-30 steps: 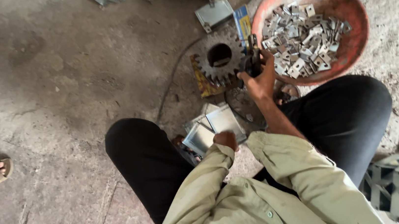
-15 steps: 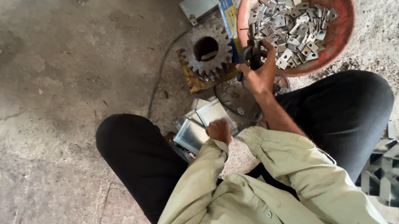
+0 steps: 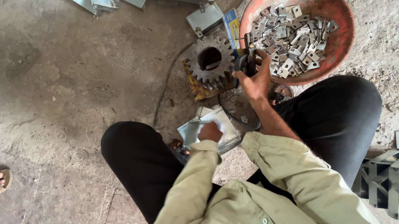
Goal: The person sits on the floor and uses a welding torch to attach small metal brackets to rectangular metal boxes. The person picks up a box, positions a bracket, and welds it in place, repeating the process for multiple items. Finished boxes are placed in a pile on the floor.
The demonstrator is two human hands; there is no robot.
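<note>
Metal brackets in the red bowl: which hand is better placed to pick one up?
Right. The right hand is at the red bowl rim beside the brackets; the left hand rests on a metal sheet near the lap.

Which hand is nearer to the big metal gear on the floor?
Right. The right hand is just beside the gear; the left hand rests lower, on a metal sheet.

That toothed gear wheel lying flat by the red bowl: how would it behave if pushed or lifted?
The gear wheel looks like thick solid metal, so probably heavy and rigid. It lies flat on a yellowish block, so it likely slides rather than rolls. The teeth should give grip, though edges may bite.
</note>
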